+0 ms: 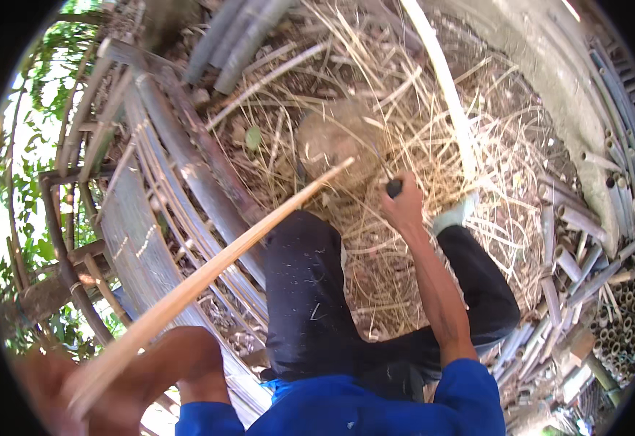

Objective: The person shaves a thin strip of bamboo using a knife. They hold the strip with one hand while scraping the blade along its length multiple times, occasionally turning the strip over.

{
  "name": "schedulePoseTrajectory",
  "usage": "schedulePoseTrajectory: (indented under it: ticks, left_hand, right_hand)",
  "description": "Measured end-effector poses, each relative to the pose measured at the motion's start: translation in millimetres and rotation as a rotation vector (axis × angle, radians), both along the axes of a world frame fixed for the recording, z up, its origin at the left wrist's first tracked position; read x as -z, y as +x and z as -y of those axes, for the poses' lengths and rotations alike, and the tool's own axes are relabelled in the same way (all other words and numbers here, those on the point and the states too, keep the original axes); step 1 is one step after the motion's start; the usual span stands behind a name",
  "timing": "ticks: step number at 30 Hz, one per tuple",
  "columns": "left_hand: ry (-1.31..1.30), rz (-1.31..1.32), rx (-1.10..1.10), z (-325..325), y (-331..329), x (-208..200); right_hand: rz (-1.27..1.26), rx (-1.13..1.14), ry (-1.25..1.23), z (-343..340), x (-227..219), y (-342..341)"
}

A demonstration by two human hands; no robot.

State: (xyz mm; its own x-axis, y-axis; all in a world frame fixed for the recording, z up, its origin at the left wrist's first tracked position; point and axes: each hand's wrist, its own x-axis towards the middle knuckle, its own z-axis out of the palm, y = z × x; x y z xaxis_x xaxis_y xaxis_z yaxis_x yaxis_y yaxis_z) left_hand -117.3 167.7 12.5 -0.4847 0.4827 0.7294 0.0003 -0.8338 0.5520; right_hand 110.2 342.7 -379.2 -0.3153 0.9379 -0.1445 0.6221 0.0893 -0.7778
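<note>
A long, pale wooden or bamboo stick (212, 269) slants across the view from lower left to upper middle, its narrow tip over a round chopping block (339, 142). At the lower left my left hand (52, 385), blurred, is closed around the stick's near end. My right hand (404, 203) is wrapped round the black handle (393, 188) of a knife, right of the stick's tip and apart from it. The thin blade points away from me beside the block and is hard to make out.
Straw-like shavings (397, 269) cover the ground around my legs. A slatted bamboo bench (150, 225) stands at left. A long pale strip (441, 65) lies at upper right. Bamboo poles (626, 167) and a stack of cut tubes (629, 320) line the right side.
</note>
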Motion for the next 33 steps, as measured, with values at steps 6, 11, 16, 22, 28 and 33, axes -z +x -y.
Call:
schedulePoseTrajectory:
  ticks: [6, 11, 16, 22, 28, 33]
  left_hand:
    - [-0.706, -0.327, -0.184, -100.3, 19.6, 165.1]
    - [-0.772, -0.365, -0.323, -95.7, -12.6, 125.7]
    - [-0.610, -0.246, -0.603, -53.9, -28.1, 51.2]
    - [-0.730, -0.186, -0.634, 31.3, -10.0, 33.0]
    - [-0.784, -0.010, -0.203, 43.4, 51.5, 73.6]
    - [-0.750, 0.005, -0.025, 47.4, 87.8, 84.7]
  right_hand:
    - [-0.133, 0.157, 0.189, -28.2, -107.2, 35.9]
    - [-0.294, 0.195, 0.145, -16.6, -198.3, 54.6]
    - [-0.225, 0.099, 0.275, -9.0, -214.4, 83.2]
    - [-0.342, 0.006, 0.271, 44.2, -277.6, 46.1]
    - [0.012, -0.111, 0.487, 65.6, -317.5, 20.6]
    - [0.099, -0.340, 0.660, 109.2, -337.2, 12.3]
